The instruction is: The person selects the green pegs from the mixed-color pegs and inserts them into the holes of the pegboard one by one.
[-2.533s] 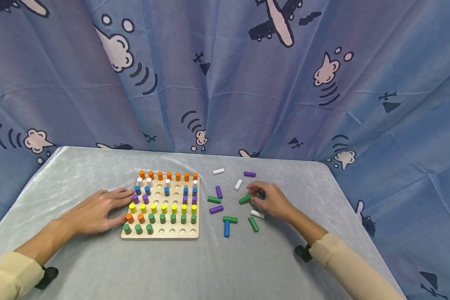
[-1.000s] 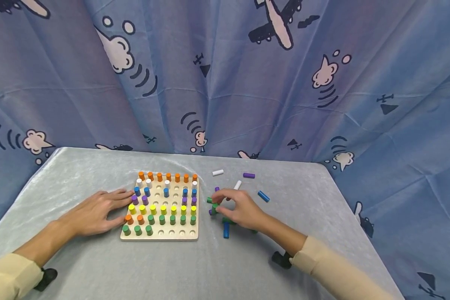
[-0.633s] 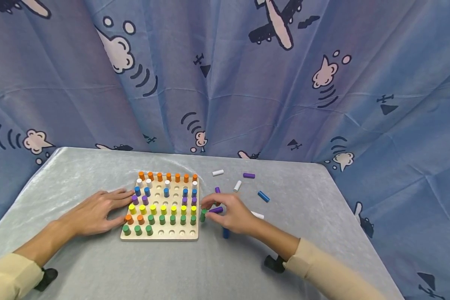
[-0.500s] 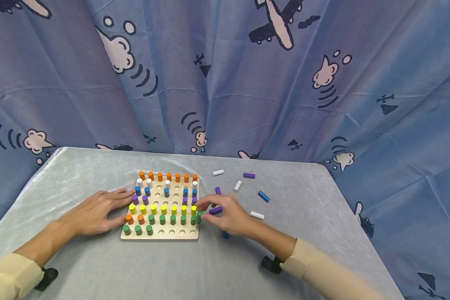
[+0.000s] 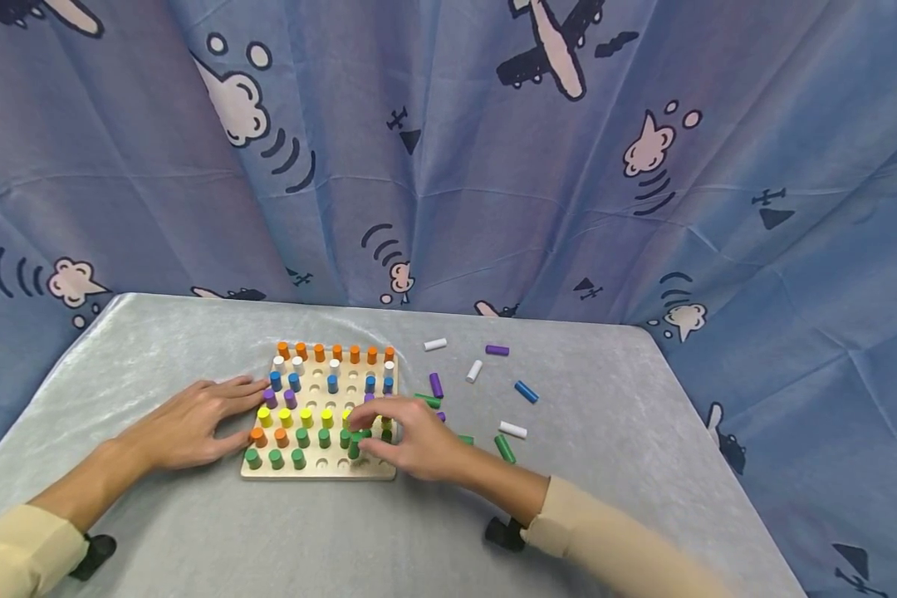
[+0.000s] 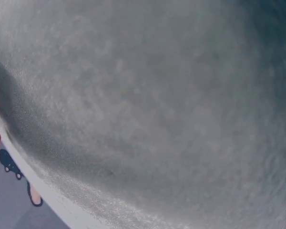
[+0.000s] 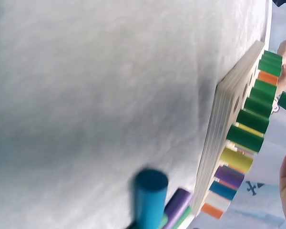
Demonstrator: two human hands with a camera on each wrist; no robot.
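Now a green peg (image 5: 355, 446) is being pinched upright between the thumb and fingertips of the right hand (image 5: 407, 438), just above the near rows of the wooden pegboard (image 5: 377, 472). Directly beneath the grip, open holes are being shown among standing green pegs. Further left, the board's edge is being touched by the flat, relaxed left hand (image 5: 187, 422), nothing held. Right of the grip, loose pegs are being left scattered on the grey cloth (image 5: 605, 399).

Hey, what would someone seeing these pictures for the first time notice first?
The wooden pegboard mid-table, studded with upright coloured pegs in rows. The right hand pinches a green peg over the board's near rows, while the left hand rests flat against its left edge. Loose pegs lie scattered on the grey cloth to the right.
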